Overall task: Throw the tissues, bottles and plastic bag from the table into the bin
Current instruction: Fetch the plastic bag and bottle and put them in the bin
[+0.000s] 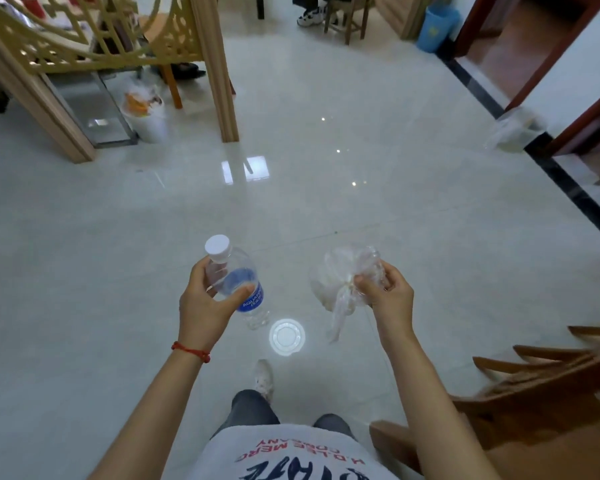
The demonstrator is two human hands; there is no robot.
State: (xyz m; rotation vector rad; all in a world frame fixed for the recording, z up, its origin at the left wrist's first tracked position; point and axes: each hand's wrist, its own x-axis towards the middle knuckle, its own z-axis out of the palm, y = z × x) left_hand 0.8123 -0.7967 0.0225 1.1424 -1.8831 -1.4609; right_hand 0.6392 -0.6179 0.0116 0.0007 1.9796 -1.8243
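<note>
Two full hands: bottle (234,278), seemingly tissue-stuffed bag (343,282).

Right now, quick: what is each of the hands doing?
Left hand: grips the water bottle.
Right hand: grips the crumpled plastic bag.

The bottle (238,284) carries a blue label with white lettering that reads "AQUAFINA", partly covered by a thumb. The white shirt (284,455) bears upside-down red letters, "MERC" and "COMPANY" among them; the large dark lettering below them is not legible.
</note>
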